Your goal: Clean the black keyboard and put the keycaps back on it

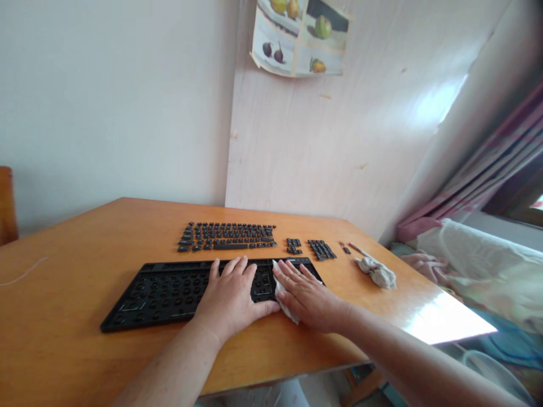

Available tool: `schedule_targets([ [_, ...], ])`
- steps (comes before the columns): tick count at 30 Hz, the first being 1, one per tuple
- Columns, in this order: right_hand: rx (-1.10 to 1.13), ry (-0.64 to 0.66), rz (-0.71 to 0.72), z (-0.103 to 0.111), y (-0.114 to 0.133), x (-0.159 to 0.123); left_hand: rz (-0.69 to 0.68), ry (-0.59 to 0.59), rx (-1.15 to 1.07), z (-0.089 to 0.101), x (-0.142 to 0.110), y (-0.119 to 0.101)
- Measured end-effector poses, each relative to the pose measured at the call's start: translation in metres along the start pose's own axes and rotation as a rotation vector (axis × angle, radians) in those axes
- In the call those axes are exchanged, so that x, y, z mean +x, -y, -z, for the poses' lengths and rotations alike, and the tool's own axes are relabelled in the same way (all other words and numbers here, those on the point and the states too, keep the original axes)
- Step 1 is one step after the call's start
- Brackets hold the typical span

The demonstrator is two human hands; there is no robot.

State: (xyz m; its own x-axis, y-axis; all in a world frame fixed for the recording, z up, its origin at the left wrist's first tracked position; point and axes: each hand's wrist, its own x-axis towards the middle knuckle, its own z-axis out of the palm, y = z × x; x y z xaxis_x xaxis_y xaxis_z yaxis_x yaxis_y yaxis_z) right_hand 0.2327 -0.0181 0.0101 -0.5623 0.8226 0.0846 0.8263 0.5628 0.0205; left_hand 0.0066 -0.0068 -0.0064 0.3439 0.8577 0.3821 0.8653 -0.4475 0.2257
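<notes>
A black keyboard frame (161, 291) with its keycaps removed lies on the orange wooden table (68, 316). My left hand (231, 299) rests flat on the frame's middle, fingers stretched out. My right hand (306, 294) lies flat on the frame's right end, pressing a white cloth (280, 294) that shows under the palm and fingers. Behind the frame the loose black keycaps (229, 236) are laid out in keyboard order, with two smaller groups (321, 249) to their right.
A crumpled grey rag (376, 271) and a thin red-and-white tool (355, 249) lie near the table's right edge. A bed with bedding (475, 265) stands to the right. A fruit poster (301, 37) hangs on the wall. A white thread (23, 272) lies at the table's left.
</notes>
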Motion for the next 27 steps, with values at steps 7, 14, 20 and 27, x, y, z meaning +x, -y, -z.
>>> schedule_targets([
  [7, -0.020, -0.004, -0.012, 0.000, 0.002, 0.009, 0.010, 0.016, -0.004, 0.001, 0.000, -0.001],
  [14, 0.010, -0.023, 0.003, -0.001, 0.009, 0.009, -0.004, 0.013, -0.022, 0.001, 0.000, 0.000],
  [20, -0.029, -0.107, 0.049, -0.017, 0.000, 0.010, -0.068, -0.047, -0.071, 0.015, -0.003, -0.006],
  [27, -0.058, -0.177, 0.080, -0.031, -0.008, 0.010, 0.078, -0.271, -0.057, 0.067, -0.022, 0.042],
])
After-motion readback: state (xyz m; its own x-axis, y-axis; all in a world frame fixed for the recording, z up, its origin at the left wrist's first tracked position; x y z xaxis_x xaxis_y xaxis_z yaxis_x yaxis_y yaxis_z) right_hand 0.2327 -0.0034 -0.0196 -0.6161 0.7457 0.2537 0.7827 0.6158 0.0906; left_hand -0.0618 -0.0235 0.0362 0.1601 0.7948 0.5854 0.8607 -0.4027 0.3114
